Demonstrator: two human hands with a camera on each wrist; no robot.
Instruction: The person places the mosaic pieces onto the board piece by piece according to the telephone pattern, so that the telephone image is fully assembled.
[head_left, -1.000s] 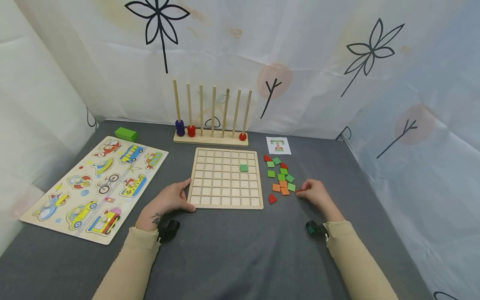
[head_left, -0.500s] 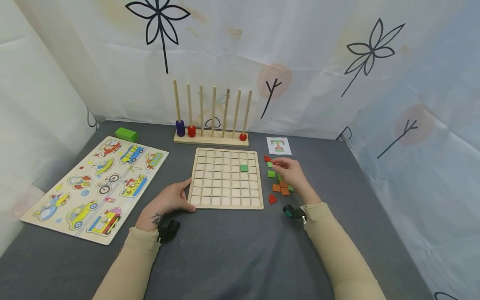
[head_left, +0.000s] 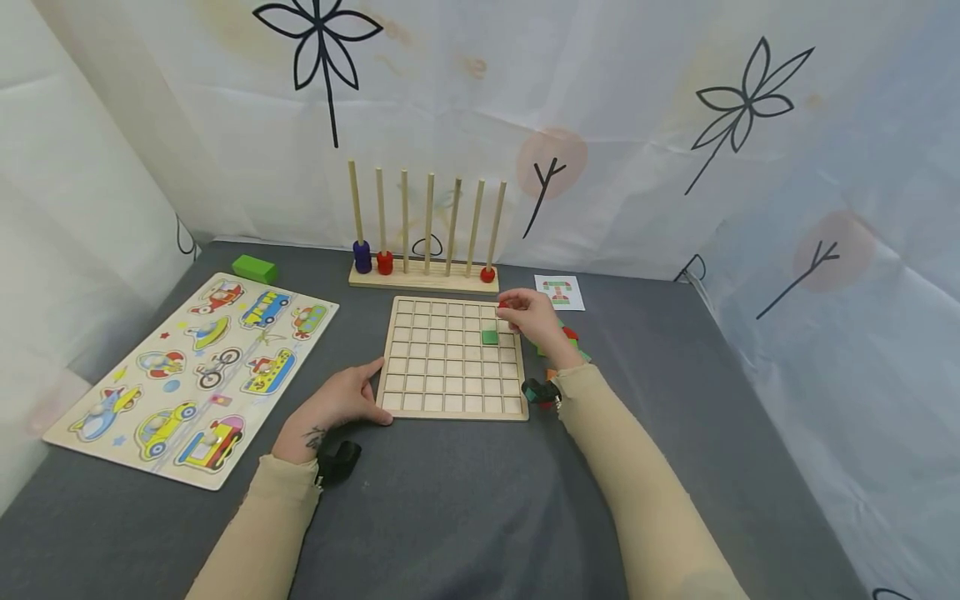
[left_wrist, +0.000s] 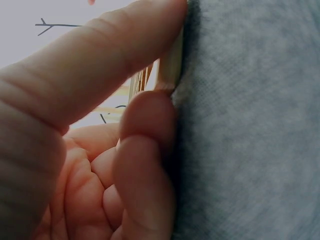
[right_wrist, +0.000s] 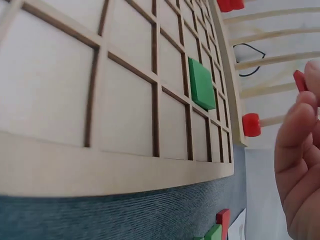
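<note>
A wooden grid board with shallow square cells lies flat on the table. One green square tile sits on it toward the upper right; the right wrist view shows this green tile tilted, not flush. With thumb and fingers, my left hand holds the board's near left corner. My right hand is above the board's far right corner and pinches a small red tile between thumb and fingertips. Most of that tile is covered by the fingers. In the left wrist view, my left hand largely hides the board.
Loose red, green and orange tiles lie right of the board, partly behind my right arm. A pattern card is behind them. At the back stands a peg rack with several beads. A vehicle puzzle and green block lie left.
My right hand has moved left and away from me, from the loose tiles to above the board's far right corner, carrying the red tile. My left hand has stayed put.
</note>
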